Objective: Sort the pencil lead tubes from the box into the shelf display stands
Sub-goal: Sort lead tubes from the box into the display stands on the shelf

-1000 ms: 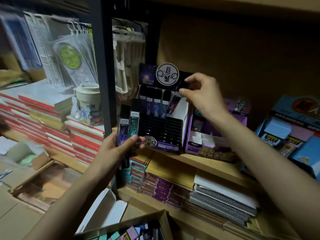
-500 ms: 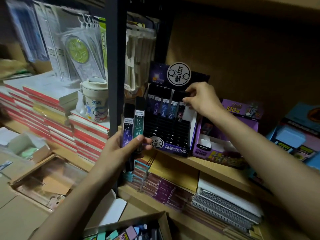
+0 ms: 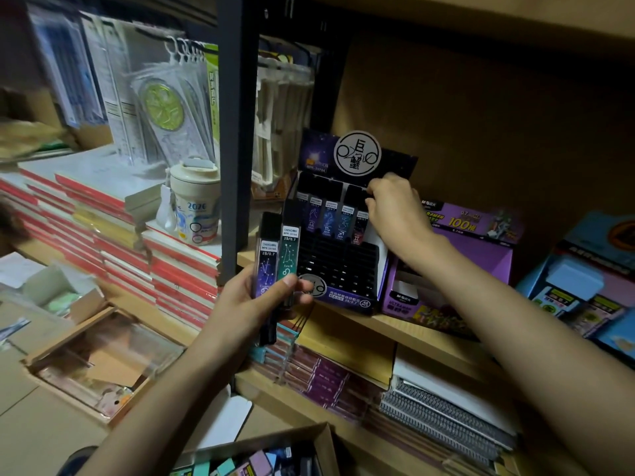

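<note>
Clutching tubes (image 3: 288,250), seemingly pinching slotted tube (image 3: 360,226).

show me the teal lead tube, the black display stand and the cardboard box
teal lead tube (image 3: 288,255): head view, on its constellation label
black display stand (image 3: 338,266): head view, on its slotted front
cardboard box (image 3: 261,441): head view, on its far rim

A dark metal post (image 3: 237,132) stands upright between two bays of shelving. The right bay has a plain brown back panel (image 3: 481,115), a wooden shelf (image 3: 405,331) running across it and another board (image 3: 446,15) overhead. In the left bay, red-edged notebooks (image 3: 113,231) lie in stacks with a pale cup (image 3: 196,207) on them and clear packets (image 3: 154,108) hanging from a rail behind, while the light is dim and warm and brown cardboard (image 3: 41,424) fills the lower left.
</note>
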`<state>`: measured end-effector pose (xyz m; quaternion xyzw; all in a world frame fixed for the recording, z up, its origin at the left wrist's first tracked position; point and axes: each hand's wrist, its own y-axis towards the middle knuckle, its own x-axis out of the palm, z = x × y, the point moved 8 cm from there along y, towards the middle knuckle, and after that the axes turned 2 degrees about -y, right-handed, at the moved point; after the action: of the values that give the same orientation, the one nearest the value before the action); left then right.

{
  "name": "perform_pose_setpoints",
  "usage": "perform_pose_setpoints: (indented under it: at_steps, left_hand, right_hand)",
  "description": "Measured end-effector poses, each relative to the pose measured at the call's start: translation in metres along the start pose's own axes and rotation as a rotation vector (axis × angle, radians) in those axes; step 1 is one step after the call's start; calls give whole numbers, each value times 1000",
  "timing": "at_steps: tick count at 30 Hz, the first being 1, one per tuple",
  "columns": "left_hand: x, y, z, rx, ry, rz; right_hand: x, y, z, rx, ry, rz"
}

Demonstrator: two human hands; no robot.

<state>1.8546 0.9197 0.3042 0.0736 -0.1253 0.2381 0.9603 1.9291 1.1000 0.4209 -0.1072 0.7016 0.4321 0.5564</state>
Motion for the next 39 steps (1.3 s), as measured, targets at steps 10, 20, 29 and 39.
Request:
perform_pose_setpoints:
  at_steps: [10,20,29,39]
  left_hand:
    - [3,-2,-7,-48,-26,-60]
    - [19,-4,-12,-60,10,-156]
    - [-6,5,-11,3,-22,59]
    - [-3,5,-10,39,66,42]
  right_hand:
    - [2,-61,-36,80,917,-199]
    - [5,-72,-40,172,1217,-431]
    - [-58,-25,14,19,803,-1]
    - [-26,-2,26,-150,155,55]
